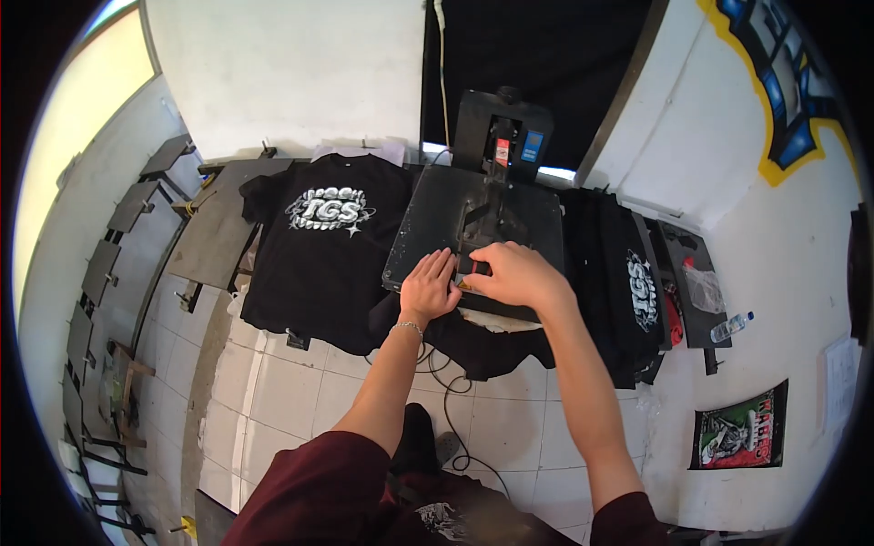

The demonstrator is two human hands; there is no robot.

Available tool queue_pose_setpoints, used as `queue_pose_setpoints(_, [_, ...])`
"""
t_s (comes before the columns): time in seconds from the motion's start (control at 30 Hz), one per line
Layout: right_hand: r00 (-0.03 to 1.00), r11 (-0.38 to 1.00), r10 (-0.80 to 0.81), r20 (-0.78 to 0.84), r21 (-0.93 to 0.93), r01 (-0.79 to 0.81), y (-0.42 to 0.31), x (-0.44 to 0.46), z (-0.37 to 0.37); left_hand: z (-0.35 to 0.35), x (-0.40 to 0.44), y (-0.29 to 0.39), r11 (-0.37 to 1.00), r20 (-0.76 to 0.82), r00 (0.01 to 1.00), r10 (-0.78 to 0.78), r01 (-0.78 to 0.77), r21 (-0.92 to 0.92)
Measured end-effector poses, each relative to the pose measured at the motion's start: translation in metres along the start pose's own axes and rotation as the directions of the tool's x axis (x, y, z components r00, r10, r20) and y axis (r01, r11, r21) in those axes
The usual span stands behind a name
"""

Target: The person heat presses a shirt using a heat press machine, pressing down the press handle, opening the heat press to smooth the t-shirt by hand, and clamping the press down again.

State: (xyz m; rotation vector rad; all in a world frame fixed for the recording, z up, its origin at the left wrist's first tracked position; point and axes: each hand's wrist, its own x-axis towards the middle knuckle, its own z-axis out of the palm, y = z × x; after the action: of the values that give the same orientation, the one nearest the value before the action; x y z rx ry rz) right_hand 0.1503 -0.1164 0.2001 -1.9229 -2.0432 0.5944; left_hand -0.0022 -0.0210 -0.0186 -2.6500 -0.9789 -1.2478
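Note:
A black heat press (423, 218) stands at the centre, its upper plate over a black garment (496, 353) that hangs out below the front edge. My left hand (430, 287) lies flat on the plate's front left part, fingers stretched out. Close to its right, my right hand (514, 273) is wrapped round the dark press handle (477, 267). To the left, a black shirt (319, 273) with a white and grey print is spread out. Right of the press lie more black shirts (605, 273), one with the same sort of print.
Grey boards (214, 227) reach out at the left, with more along the left wall. A water bottle (732, 327) and a clear plastic bag (703, 289) lie at the right. Cables (448, 391) run over the tiled floor under the press. A poster (742, 428) hangs lower right.

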Motion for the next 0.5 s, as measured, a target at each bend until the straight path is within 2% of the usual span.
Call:
queue_pose_setpoints(0.1, [0.966,0.997,0.081,0.247,-0.021,-0.079,-0.01,0.008,-0.019,-0.002,0.001,0.0,1.0,0.006,1.0,0.005,-0.005,0.008])
queue_pose_setpoints(0.2, [0.957,0.957,0.268,0.112,-0.146,-0.251,-0.032,0.006,-0.013,-0.002,0.002,0.0,1.0,0.014,1.0,-0.009,0.009,0.006])
queue_pose_setpoints(0.3, [0.955,0.949,0.158,-0.251,-0.227,-0.217,-0.025,0.004,0.013,-0.002,0.003,-0.001,1.0,0.01,1.0,0.005,-0.005,0.009])
queue_pose_setpoints(0.5, [0.927,0.934,0.178,-0.331,-0.24,-0.265,-0.03,0.001,0.019,-0.002,0.003,0.001,1.0,0.003,1.0,-0.008,0.008,0.005])
